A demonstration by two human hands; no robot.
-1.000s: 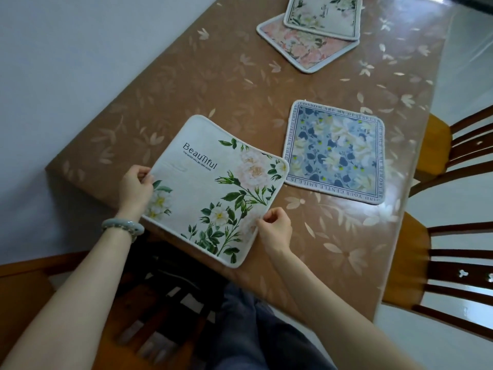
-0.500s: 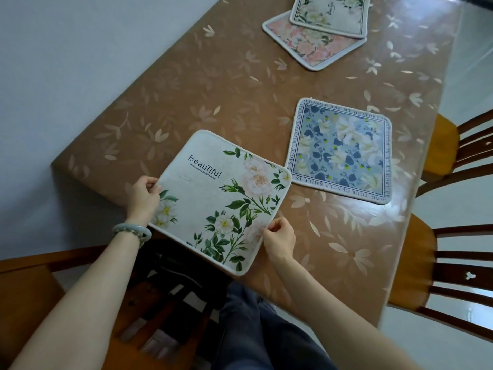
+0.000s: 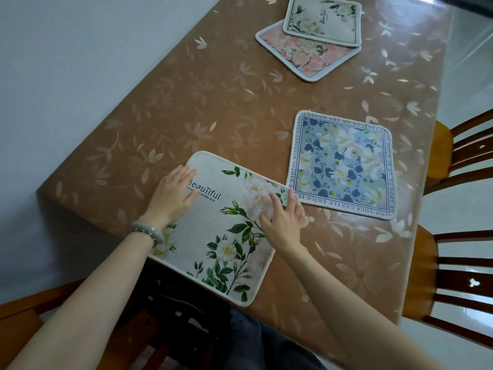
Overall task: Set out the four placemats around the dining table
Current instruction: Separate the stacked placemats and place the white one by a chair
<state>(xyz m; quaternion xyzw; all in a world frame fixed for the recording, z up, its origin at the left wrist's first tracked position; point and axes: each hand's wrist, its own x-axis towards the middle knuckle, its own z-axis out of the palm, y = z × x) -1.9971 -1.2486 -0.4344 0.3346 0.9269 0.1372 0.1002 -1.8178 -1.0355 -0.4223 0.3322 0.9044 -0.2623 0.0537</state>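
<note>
At the counter's [image 3: 213, 102] near edge, four square fabric placemats: white floral mat [image 3: 221, 231] reading "BeauTiful", overhanging; blue floral mat [image 3: 341, 166] just right, bordered with text; pink mat [image 3: 306, 57] under cream mat [image 3: 322, 21] far. Left hand [image 3: 170, 194] and right hand [image 3: 284, 220] open, flat on white mat.
</note>
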